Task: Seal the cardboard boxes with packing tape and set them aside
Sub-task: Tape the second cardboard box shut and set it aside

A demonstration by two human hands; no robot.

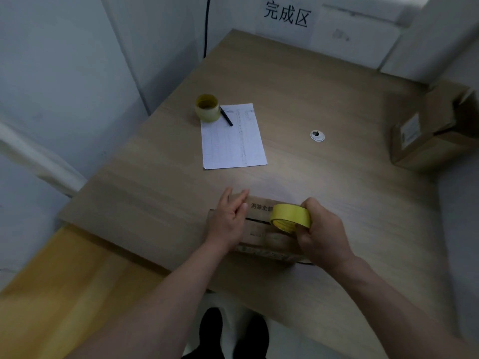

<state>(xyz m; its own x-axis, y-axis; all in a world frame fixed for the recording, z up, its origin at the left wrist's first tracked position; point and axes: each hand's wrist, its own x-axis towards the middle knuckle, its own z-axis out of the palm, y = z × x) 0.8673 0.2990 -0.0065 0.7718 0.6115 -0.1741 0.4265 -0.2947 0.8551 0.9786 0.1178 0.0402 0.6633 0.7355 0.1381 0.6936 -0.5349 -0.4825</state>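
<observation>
A small cardboard box [261, 226] lies flat on the near part of a wooden table [324, 99], right in front of the person. Its top flaps are folded down, with a dark seam running across the middle and printed characters on the far flap. The left hand [228, 221] rests on the left end of the box with fingers straight and slightly spread, holding nothing. The right hand [321, 229] grips a yellow roll of tape [290, 217], fingers curled around its right side, and holds it on edge over the right half of the box, close to the seam.

Farther back on the table lies a printed sheet of paper [233, 141]. A second roll of tape [207, 108] stands at its far left corner, with a black pen [226, 117] just beside it, lying on the sheet. A round cable hole [317, 136] sits to the right of the paper. Another box [427, 133], with open flaps, sits at the table's right edge. A sign [286, 15] with characters hangs on the back wall
</observation>
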